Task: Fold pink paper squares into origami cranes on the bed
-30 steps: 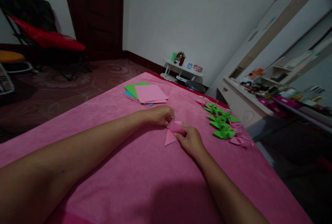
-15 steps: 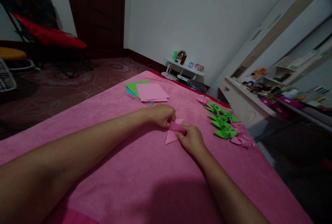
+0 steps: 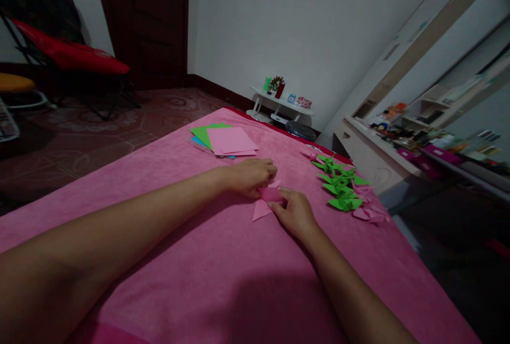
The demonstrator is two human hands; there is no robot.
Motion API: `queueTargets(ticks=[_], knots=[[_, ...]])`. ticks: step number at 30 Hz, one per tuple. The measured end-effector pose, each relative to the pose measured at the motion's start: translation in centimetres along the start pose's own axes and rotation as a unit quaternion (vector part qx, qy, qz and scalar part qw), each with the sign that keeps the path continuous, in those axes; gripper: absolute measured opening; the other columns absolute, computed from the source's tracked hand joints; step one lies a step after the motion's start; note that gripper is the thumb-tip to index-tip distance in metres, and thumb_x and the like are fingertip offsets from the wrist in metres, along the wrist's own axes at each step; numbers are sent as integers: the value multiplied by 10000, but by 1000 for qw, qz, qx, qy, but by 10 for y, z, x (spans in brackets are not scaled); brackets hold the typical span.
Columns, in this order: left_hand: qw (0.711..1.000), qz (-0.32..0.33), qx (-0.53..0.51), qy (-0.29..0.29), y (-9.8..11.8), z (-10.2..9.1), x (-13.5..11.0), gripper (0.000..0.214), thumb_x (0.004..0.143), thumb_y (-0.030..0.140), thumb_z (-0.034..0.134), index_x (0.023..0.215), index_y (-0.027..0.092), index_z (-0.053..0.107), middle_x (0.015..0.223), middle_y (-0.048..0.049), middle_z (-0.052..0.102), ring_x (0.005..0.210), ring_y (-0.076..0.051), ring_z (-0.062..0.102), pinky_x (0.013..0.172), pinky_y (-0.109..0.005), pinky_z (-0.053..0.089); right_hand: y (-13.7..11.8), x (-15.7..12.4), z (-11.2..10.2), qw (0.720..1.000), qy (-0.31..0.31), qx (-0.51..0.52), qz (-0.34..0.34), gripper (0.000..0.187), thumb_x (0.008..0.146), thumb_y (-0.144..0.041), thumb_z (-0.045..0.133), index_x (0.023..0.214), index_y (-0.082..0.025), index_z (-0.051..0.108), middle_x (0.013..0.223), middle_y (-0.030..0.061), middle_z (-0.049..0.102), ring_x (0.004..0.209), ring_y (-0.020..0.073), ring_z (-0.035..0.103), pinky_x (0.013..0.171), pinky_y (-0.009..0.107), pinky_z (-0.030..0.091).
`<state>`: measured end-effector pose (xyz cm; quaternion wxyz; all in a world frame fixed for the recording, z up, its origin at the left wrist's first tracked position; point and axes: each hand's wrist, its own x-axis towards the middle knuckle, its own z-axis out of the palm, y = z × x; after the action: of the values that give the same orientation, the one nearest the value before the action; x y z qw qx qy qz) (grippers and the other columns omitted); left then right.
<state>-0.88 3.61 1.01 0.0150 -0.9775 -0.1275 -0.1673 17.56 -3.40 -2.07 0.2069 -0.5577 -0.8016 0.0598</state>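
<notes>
A partly folded pink paper point(image 3: 263, 203) lies on the pink cloth point(image 3: 199, 248) in the middle of the view. My left hand point(image 3: 252, 175) comes in from the left and its fingertips pinch the raised fold at the paper's upper edge. My right hand point(image 3: 294, 211) presses the same fold from the right with thumb and fingers closed on it. A pointed flap of the paper sticks out flat toward me, below both hands.
A stack of flat coloured sheets point(image 3: 225, 141), pink on green and blue, lies farther back. Several folded green and pink paper shapes point(image 3: 343, 191) sit to the right near the cloth's edge. A low white shelf point(image 3: 281, 105) and a dresser point(image 3: 374, 158) stand beyond.
My left hand's fingers have flattened a little over the fold and shifted slightly right. The right hand and the paper stay in nearly the same place.
</notes>
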Motion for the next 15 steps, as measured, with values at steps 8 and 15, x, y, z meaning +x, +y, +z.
queueTargets(ticks=[8,15], knots=[[999,-31,5,-15,3,6,2,106,735,208,580,681,128,624,738,-107,606,786,-207,530,722,-305,395,8,-1,-5,999,-33,16,22,113,692,-145,576,737,-188,670,652,7,644,573,138,522,544,227,319],[991,-92,-87,-42,-1,18,2,106,713,255,615,700,152,636,720,-58,636,741,-163,565,702,-243,393,12,-1,-5,999,-21,27,23,37,673,-167,624,664,-194,648,602,-21,595,558,122,492,524,218,292]])
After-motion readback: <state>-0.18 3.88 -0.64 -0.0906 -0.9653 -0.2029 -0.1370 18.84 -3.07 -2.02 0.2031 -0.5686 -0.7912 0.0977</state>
